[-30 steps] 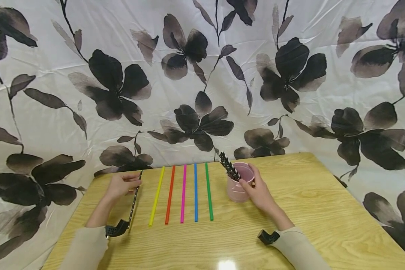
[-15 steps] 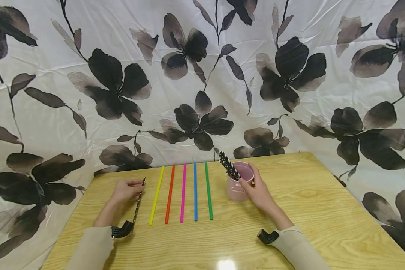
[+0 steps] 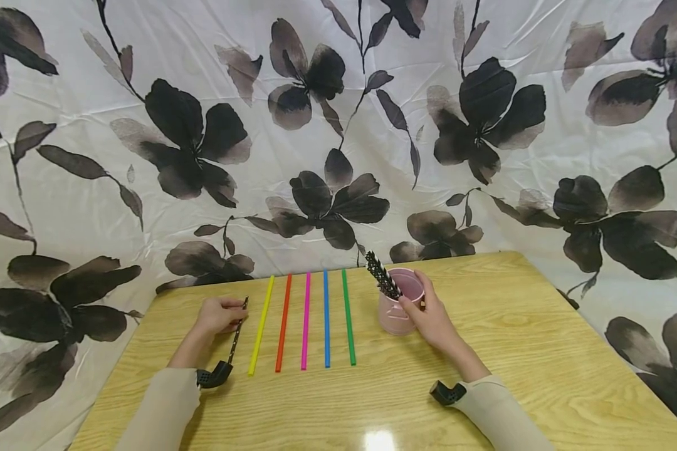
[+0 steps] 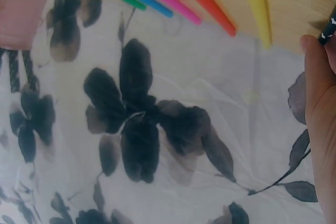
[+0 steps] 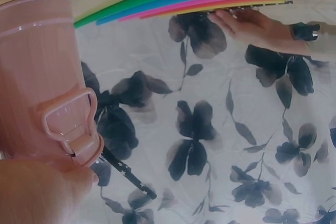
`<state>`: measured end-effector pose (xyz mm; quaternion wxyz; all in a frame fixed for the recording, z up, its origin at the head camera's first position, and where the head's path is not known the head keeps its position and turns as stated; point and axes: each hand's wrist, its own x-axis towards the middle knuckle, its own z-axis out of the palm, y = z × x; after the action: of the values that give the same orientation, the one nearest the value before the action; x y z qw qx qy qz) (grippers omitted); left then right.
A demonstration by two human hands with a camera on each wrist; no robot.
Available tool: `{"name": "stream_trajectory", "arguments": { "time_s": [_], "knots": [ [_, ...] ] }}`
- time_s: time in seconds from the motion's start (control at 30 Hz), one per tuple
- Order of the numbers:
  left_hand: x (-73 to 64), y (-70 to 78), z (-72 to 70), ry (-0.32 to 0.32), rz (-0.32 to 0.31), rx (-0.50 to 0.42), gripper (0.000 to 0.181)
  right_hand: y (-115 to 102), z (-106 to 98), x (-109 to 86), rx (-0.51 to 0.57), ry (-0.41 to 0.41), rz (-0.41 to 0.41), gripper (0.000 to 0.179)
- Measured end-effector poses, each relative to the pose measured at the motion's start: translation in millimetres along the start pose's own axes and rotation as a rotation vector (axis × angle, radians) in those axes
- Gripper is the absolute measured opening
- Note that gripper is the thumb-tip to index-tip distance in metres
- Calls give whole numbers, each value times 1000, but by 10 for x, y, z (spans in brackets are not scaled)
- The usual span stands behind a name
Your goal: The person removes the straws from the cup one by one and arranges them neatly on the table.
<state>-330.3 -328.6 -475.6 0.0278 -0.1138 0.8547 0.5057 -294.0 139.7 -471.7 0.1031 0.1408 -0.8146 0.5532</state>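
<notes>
Left hand [image 3: 220, 316] at the left of the worktop [image 3: 513, 326], thumb and fingers narrow, pinching a dark patterned straw [image 3: 236, 338] near its far end. The straw slants toward the person; its near end meets the black wrist camera [image 3: 215, 374] in the head view. Whether it rests on the wood or is held just above, cannot tell.

Just to the right of it, a spaced row of plain straws, none touching: yellow straw [image 3: 262, 326], red straw [image 3: 284, 322], magenta straw [image 3: 306, 321], blue straw [image 3: 326, 319], green straw [image 3: 348, 317]. All lie lengthwise, roughly far to near — yellow and red lean a little, far ends to the right; green leans the other way.

Right of the row, a pink bucket [image 3: 392, 319], upright on the worktop. Right hand [image 3: 437, 322] holds it by its right side, thumb at the near front, fingers round the far side. Bundle of black-and-white straws [image 3: 379, 275] stands in the bucket, tilted out over its left rim. Small looped handle [image 5: 68, 114] on the wall, plain in the right wrist view.

Behind the worktop — white cloth [image 3: 406, 37] printed with dark flowers. Pale sleeves [image 3: 160, 407] on both arms.
</notes>
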Motion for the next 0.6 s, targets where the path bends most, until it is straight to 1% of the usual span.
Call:
{"name": "stream_trajectory", "arguments": {
  "time_s": [0.1,0.23,0.33,0.47,0.53,0.6],
  "knots": [
    [37,-2,18,8,9,29,41,-60,-17,-10,20,-12,3,70],
    [73,-12,50,31,27,51,41,-232,-42,-55,49,-25,3,68],
    [76,-8,78,52,38,58,38,-327,-51,-83,44,-27,-5,67],
    [48,10,99,67,55,69,37,-349,-51,-90,29,-17,-14,67],
    [23,14,103,62,87,87,39,-352,-51,-93,29,-12,-8,66],
    [-5,8,110,61,115,126,40,-355,-53,-99,29,-16,4,66]
  ]
}}
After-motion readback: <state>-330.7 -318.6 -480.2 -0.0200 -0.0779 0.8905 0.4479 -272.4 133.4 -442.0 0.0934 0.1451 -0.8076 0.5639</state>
